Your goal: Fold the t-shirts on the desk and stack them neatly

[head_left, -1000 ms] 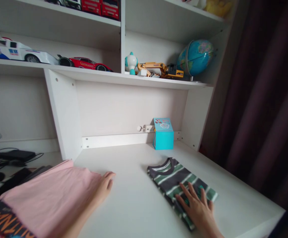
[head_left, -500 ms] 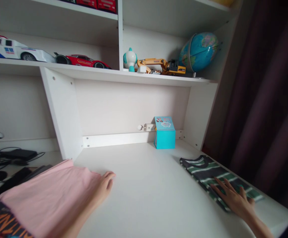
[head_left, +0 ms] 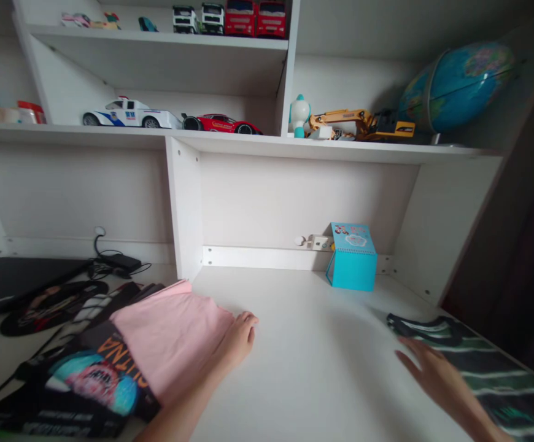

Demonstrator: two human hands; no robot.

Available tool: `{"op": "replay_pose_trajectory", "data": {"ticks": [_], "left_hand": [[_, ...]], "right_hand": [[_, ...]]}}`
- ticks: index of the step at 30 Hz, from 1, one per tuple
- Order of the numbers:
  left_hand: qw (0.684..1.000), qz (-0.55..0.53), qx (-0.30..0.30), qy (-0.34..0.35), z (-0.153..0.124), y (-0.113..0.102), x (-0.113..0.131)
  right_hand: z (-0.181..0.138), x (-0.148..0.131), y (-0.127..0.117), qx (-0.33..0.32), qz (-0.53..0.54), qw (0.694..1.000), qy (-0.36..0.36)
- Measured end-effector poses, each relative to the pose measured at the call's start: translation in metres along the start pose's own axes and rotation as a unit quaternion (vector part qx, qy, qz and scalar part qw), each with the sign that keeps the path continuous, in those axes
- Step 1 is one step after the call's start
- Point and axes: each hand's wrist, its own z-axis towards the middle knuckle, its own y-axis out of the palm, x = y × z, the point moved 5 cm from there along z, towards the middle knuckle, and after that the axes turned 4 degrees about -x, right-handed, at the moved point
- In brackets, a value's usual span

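My left hand rests at the right edge of a pink folded garment, its fingers loosely bent and no object visible in them. Partly beneath the pink cloth lies a black printed garment with orange lettering and a colourful picture. On the right, my right hand is blurred, with thumb and fingers apart and nothing held. It is over the left side of a folded green, black and white striped shirt; whether it touches the cloth I cannot tell.
A turquoise desk calendar stands at the back of the white desk, beside a wall socket. Left are a black laptop and a power adapter with cables. Overhead, the shelf carries toy vehicles and a globe.
My view has swung left, showing more of the left desk and shelves. My right hand has moved from the middle of the striped shirt to its left side. My left hand stays by the pink garment.
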Motion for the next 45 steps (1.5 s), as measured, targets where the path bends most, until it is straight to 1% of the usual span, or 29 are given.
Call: {"op": "replay_pose_trajectory", "data": {"ticks": [2, 4, 5, 6, 8, 10, 12, 15, 18, 20, 22, 25, 27, 28, 30, 32, 34, 35, 37, 39, 41, 43, 45], "left_hand": [[1.0, 0.021, -0.016, -0.003, 0.002, -0.001, 0.001], [0.998, 0.053, -0.041, -0.013, 0.005, -0.008, 0.0], [0.996, 0.072, -0.048, -0.024, 0.007, -0.015, -0.002], [0.994, 0.09, -0.049, -0.041, 0.008, -0.024, -0.007], [0.987, 0.122, -0.032, -0.097, 0.009, -0.046, -0.021], [0.976, 0.145, -0.011, -0.159, 0.005, -0.067, -0.042], [0.968, 0.166, -0.004, -0.19, -0.001, -0.081, -0.059], [0.966, 0.197, -0.018, -0.168, -0.005, -0.088, -0.071], [0.956, 0.232, -0.028, -0.176, -0.004, -0.091, -0.07], [0.951, 0.245, -0.02, -0.189, -0.001, -0.096, -0.064], [0.956, 0.235, -0.01, -0.173, 0.003, -0.101, -0.052], [0.978, 0.184, 0.01, -0.099, 0.009, -0.11, -0.026], [0.991, 0.132, 0.025, -0.029, 0.012, -0.118, 0.0], [0.994, 0.099, 0.035, 0.007, 0.012, -0.123, 0.015], [0.996, 0.035, 0.061, 0.058, 0.012, -0.135, 0.046], [0.993, 0.0, 0.082, 0.08, 0.011, -0.15, 0.077], [0.992, 0.0, 0.079, 0.095, 0.008, -0.165, 0.109], [0.992, 0.006, 0.069, 0.105, 0.006, -0.172, 0.125], [0.992, 0.007, 0.024, 0.123, -0.001, -0.182, 0.152], [0.988, -0.019, -0.048, 0.146, -0.012, -0.184, 0.173], [0.97, -0.075, -0.123, 0.198, -0.028, -0.176, 0.191], [0.944, -0.127, -0.168, 0.253, -0.043, -0.16, 0.205], [0.937, -0.147, -0.184, 0.259, -0.052, -0.137, 0.21]], "right_hand": [[0.009, -0.079, 0.016, -0.086, 0.068, 0.989, -0.097], [0.012, -0.158, 0.029, -0.165, 0.122, 0.965, -0.165], [0.012, -0.193, 0.034, -0.203, 0.138, 0.952, -0.184], [0.013, -0.224, 0.038, -0.217, 0.145, 0.945, -0.196], [0.015, -0.273, 0.049, -0.239, 0.152, 0.936, -0.209], [0.019, -0.309, 0.062, -0.252, 0.154, 0.931, -0.212], [0.024, -0.336, 0.075, -0.258, 0.157, 0.93, -0.209], [0.033, -0.364, 0.087, -0.256, 0.166, 0.931, -0.202], [0.037, -0.379, 0.091, -0.251, 0.178, 0.933, -0.188], [0.036, -0.382, 0.09, -0.246, 0.188, 0.935, -0.175], [0.036, -0.381, 0.088, -0.236, 0.199, 0.938, -0.158], [0.037, -0.375, 0.077, -0.21, 0.223, 0.943, -0.133], [0.042, -0.367, 0.06, -0.179, 0.248, 0.944, -0.124], [0.045, -0.362, 0.047, -0.157, 0.263, 0.944, -0.123], [0.051, -0.347, 0.012, -0.104, 0.297, 0.941, -0.127], [0.051, -0.328, -0.034, -0.054, 0.328, 0.932, -0.141], [0.041, -0.307, -0.087, -0.019, 0.341, 0.923, -0.177], [0.032, -0.298, -0.113, -0.011, 0.333, 0.917, -0.218], [0.007, -0.276, -0.159, -0.003, 0.263, 0.925, -0.274], [-0.019, -0.248, -0.193, -0.003, 0.178, 0.94, -0.291], [-0.045, -0.216, -0.217, 0.028, 0.106, 0.946, -0.303], [-0.068, -0.182, -0.232, 0.098, 0.068, 0.948, -0.295], [-0.083, -0.145, -0.237, 0.15, 0.064, 0.959, -0.231]]}}
